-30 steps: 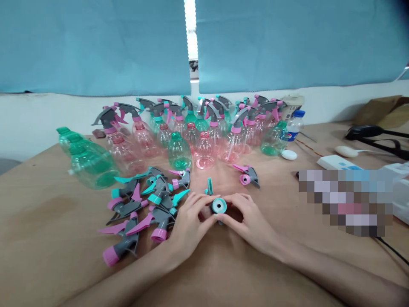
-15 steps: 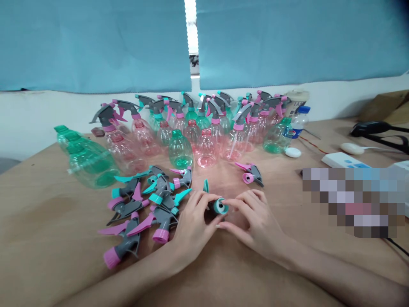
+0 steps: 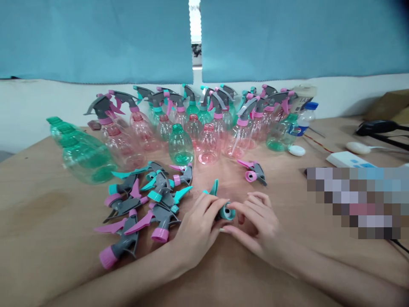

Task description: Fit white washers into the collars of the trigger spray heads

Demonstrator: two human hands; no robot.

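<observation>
My left hand (image 3: 196,228) and my right hand (image 3: 257,221) meet at the middle of the wooden table (image 3: 47,221). Both pinch one grey spray trigger head with a teal collar (image 3: 225,209), its teal lever pointing up and away. Just left of my left hand lies a pile of loose trigger heads (image 3: 140,209) in grey, pink and teal. One more pink and grey trigger head (image 3: 254,172) lies alone beyond my right hand.
Several pink and green clear spray bottles (image 3: 207,128) stand in rows at the back, some capped with triggers. A large green bottle (image 3: 83,153) lies on its side at the left. A white lid (image 3: 296,150), a white box (image 3: 347,160) and black cables sit at the right.
The trigger head has turned in my fingers, its collar now tilted to the right and its lever raised. The view has shifted slightly to the left and down.
</observation>
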